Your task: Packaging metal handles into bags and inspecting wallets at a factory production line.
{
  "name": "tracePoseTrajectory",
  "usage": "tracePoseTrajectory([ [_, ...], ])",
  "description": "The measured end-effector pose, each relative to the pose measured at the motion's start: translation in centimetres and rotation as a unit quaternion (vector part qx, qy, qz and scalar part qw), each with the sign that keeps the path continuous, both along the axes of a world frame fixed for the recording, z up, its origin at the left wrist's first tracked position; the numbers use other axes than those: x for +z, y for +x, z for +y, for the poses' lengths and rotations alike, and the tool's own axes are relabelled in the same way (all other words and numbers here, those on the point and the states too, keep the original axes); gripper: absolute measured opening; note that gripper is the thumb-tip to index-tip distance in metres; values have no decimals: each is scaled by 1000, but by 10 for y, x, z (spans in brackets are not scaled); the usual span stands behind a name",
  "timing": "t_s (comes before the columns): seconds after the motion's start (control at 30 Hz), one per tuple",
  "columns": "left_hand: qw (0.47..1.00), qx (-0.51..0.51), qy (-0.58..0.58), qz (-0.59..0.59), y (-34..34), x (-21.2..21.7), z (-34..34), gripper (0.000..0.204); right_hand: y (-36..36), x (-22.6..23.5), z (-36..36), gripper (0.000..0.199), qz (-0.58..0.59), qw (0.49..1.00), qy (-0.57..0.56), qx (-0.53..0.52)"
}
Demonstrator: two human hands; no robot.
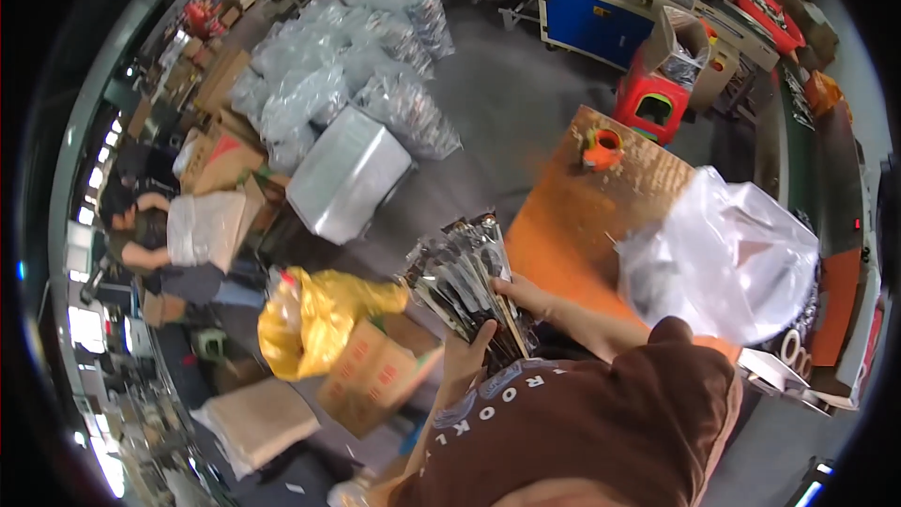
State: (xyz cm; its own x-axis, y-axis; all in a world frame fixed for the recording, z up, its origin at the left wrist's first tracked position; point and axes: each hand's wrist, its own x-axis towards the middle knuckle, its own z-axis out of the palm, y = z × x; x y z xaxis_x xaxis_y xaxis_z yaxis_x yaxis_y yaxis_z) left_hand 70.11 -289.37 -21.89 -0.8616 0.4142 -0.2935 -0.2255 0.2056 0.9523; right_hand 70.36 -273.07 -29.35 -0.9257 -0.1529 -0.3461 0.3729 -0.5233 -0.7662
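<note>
Brown cloth of the person's sleeve (pixel 601 413) fills the lower edge, closest to the lens. Further to the left, a yellow plastic bag (pixel 314 314) is seen on top of a cardboard box (pixel 375 371). Next comes the left hand (pixel 466 357); its fingers are pressed up against the underside of a fanned stack of clear packets with dark contents (pixel 465 282), which is held in the air above the floor, just beside the orange table (pixel 563 225). The right hand (pixel 526 296) is closed over the stack's right edge, thumb on top (how the fingers lie under it cannot be told). For a good result, the packets should probably be squared by light tapping at the edges, not squeezed, since the slippery film could slide apart. Further right, a big clear plastic bag (pixel 727 258) is resting on the table.
</note>
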Motion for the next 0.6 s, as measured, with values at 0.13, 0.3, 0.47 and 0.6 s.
tracePoseTrajectory([
  [0.13,987,-46,-47,146,-145,-46,-2,65,-122,-17,-4,61,-27,996,-43,-76],
  [0.3,989,-85,98,-77,-273,-2,19,43,-235,28,4,57,-81,990,30,-113],
  [0.47,939,-313,-81,113,-409,-60,71,49,-330,-14,65,77,-79,977,76,-183],
  [0.6,928,-367,-59,30,-492,-67,165,67,-377,6,140,74,-51,946,-43,-317],
])
